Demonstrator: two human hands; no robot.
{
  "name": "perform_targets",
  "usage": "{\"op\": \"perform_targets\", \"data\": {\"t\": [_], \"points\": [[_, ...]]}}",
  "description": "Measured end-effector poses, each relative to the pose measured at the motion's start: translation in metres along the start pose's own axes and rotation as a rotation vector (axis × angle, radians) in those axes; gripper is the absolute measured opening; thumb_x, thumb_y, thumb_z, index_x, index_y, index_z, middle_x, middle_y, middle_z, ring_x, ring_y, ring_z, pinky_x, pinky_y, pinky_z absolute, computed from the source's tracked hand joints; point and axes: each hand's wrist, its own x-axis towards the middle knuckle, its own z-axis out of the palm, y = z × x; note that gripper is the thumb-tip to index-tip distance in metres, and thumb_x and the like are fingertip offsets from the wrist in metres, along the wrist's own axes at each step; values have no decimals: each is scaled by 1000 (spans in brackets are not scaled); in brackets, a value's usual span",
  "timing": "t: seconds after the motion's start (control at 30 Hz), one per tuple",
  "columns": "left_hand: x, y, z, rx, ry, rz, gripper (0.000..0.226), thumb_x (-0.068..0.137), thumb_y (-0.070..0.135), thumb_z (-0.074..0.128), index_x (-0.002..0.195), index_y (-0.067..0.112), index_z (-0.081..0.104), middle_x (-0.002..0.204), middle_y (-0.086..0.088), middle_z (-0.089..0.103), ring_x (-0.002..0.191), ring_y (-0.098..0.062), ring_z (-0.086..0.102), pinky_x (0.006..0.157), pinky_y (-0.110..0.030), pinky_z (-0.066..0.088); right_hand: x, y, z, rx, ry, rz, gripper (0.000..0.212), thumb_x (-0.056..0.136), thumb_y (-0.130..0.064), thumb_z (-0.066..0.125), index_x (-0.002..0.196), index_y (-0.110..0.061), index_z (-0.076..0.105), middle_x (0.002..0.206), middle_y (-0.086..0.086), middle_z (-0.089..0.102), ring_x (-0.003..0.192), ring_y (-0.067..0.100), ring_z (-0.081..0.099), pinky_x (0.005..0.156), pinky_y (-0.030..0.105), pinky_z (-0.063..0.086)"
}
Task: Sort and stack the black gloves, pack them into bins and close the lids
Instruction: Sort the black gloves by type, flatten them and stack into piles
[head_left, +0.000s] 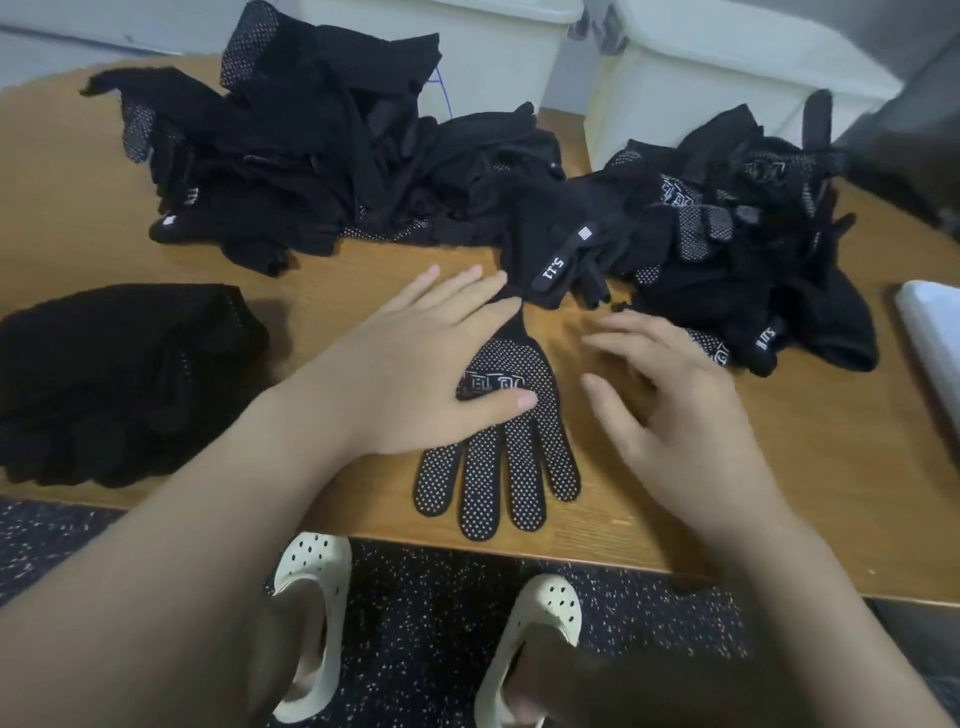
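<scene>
I hold my left hand (415, 364) flat on the dotted glove (511, 431), fingers straight and released, thumb lying across its palm print. The glove lies palm-up on the wooden surface (779, 493), between my two hands, at the near edge. Its long axis runs away from me: cuff at the far end, under my left fingertips, and glove fingers pointing back toward me, reaching the surface edge.

My right hand (670, 410) hovers just beside the glove on its right, fingers loosely spread and grasping nothing; it is blurred, so I cannot tell whether it touches the surface.

The left hand is nearer, already pressing the glove. The sorted stack (119, 384) sits to the left, well apart from the glove. Unsorted heaps lie beyond: one at far left (311, 156), one at far right (737, 234). Two white bins (727, 78) stand behind the surface.

Judgement: sorting is early; the glove appears flattened, and moving it calls for a leftward carry to the stack.
</scene>
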Motion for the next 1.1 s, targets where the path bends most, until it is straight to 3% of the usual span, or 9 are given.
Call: {"op": "perform_targets", "data": {"t": [0.1,0.27,0.5,0.57,0.7,0.8,0.93,1.0,1.1], "points": [[5,4,5,-18,-50,-22,101,89,88,30,166,25,9,173,3,-5,158,-9,-10,127,-33,-10,8,21,-14,-140,113,147,29,89,-24,75,116,-12,74,119,-1,65,113,19,58,97,21,39],[7,15,12,18,-132,-98,112,81,94,23,164,26,-7,170,2,-22,155,-12,-22,126,-36,-14,9,33,-14,-260,26,205,43,83,-40,81,116,-14,74,113,-2,65,108,17,53,89,26,39],[1,18,14,67,-135,-124,116,77,99,11,164,25,-11,169,0,-23,155,-13,-24,127,-39,-13,11,25,-9,-79,159,252,2,92,-15,73,93,-15,75,89,-6,68,82,13,63,75,32,52],[-2,20,11,68,-91,-132,112,80,95,8,164,24,-7,171,2,-18,156,-13,-20,127,-38,-12,13,17,-12,51,208,264,7,93,-14,72,89,-19,72,83,-8,68,75,9,62,73,26,52],[-5,37,1,-34,180,-102,84,100,74,15,165,19,18,172,3,11,159,-11,4,130,-36,1,17,1,-19,373,292,251,16,97,-12,69,89,-26,70,80,-11,71,75,8,65,71,20,51],[-6,46,-3,-351,253,-146,65,105,56,32,162,24,26,168,9,27,154,-4,21,128,-32,17,19,-8,-23,576,320,243,20,98,-11,68,90,-28,72,81,-16,72,78,5,66,75,25,53],[0,42,-4,-713,264,-191,53,108,43,41,159,30,33,158,19,42,144,6,36,124,-34,30,23,-15,-22,759,325,239,9,99,-10,67,99,-10,76,98,12,77,92,30,70,90,49,56],[5,44,-9,-830,281,-203,49,109,37,42,157,30,37,152,22,49,136,13,42,119,-23,34,24,-19,-22,795,321,240,10,99,-10,66,100,-11,76,100,14,76,95,35,70,91,53,56],[10,47,-16,-931,287,-212,45,110,32,42,155,30,41,149,22,51,131,19,43,104,-2,33,28,-22,-27,850,362,233,11,97,-13,67,103,-11,76,101,19,75,94,29,69,92,54,55]]}}
